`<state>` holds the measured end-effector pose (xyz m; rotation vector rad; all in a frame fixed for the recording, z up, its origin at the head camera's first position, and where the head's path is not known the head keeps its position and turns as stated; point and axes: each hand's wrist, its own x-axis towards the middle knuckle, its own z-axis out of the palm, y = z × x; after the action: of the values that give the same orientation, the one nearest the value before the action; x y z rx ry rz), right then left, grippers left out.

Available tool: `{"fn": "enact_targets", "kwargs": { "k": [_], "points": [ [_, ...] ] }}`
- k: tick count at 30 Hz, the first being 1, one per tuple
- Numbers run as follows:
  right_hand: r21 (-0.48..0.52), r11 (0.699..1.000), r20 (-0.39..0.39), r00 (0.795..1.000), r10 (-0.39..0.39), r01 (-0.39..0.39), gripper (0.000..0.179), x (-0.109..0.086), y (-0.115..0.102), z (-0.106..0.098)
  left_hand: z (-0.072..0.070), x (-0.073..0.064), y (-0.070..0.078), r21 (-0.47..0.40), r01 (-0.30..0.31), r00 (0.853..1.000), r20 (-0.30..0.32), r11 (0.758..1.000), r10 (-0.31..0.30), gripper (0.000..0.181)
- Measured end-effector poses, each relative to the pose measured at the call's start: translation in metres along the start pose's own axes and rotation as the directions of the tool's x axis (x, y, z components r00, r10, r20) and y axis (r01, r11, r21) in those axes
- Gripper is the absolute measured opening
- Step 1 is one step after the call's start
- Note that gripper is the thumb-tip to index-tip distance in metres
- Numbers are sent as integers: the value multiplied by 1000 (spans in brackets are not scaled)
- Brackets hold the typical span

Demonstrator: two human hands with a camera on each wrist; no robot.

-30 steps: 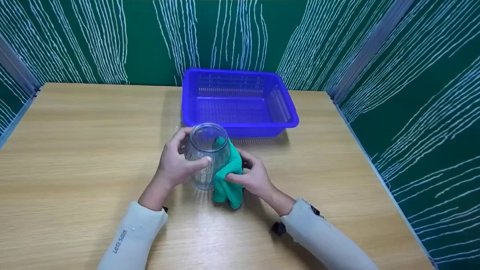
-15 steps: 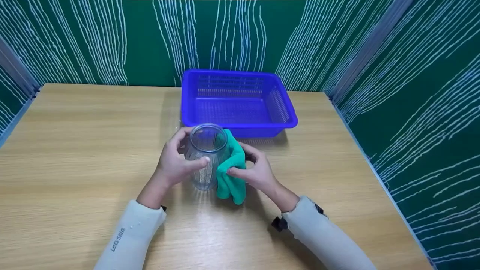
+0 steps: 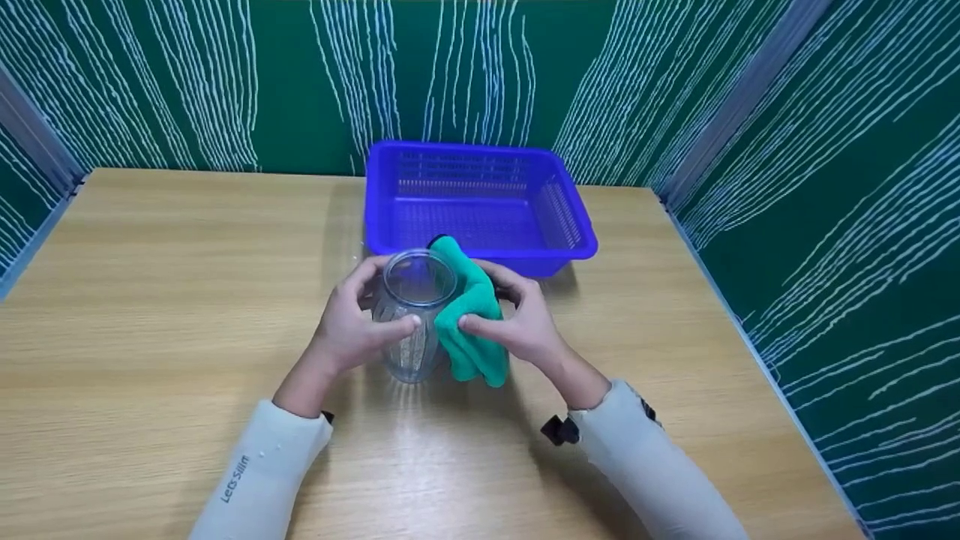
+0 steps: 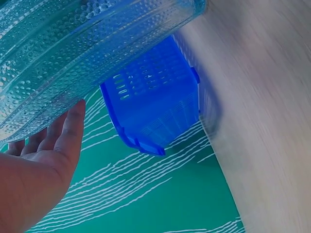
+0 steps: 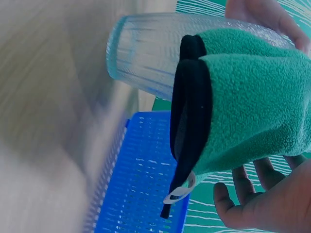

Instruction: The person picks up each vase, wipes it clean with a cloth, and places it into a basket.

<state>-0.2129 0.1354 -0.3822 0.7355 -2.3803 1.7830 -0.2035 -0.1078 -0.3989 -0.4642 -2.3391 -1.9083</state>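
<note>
In the head view, a clear ribbed glass jar (image 3: 409,341) is held mouth up in front of the basket. My left hand (image 3: 349,322) grips its left side, thumb across the front. A green cloth with dark edging (image 3: 480,349) hangs folded from my right hand (image 3: 529,319), which pinches it against the jar's right side. The jar's bumpy glass (image 4: 92,53) fills the upper left of the left wrist view. From the right wrist, the cloth (image 5: 252,97) covers part of the jar (image 5: 146,51). Whether the jar's base touches the table is unclear.
A blue-purple plastic basket (image 3: 480,251) with slotted sides stands on the wooden table (image 3: 187,300), just behind the jar. Green walls with white wavy lines (image 3: 487,75) enclose the back and sides.
The right hand has moved up and slightly right with the cloth, whose top edge now rises beside the jar's mouth. The left hand and jar stay almost in place.
</note>
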Motion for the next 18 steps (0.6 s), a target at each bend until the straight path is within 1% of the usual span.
{"fn": "enact_targets", "kwargs": {
  "k": [3,6,10,12,16,18],
  "points": [
    [-15,1000,20,1000,10,-10,61,3,-3,-3,-1,1,1,-4,11,1000,20,1000,-11,67],
    [-33,999,44,999,27,-25,63,6,-6,-4,-2,2,1,-9,9,1000,27,1000,-8,67],
    [-73,995,79,994,74,-69,67,8,-9,-5,-1,2,1,-17,-4,1000,21,1000,5,65],
    [-106,991,98,991,92,-82,69,8,-9,-4,0,2,2,-36,-10,1000,18,999,11,65],
    [-167,982,120,987,105,-84,72,9,-7,-3,1,2,2,-62,-5,1000,14,998,6,65],
    [-178,981,120,987,105,-83,73,8,-5,-2,1,2,3,-63,2,1000,12,998,-1,65]
  ]
}}
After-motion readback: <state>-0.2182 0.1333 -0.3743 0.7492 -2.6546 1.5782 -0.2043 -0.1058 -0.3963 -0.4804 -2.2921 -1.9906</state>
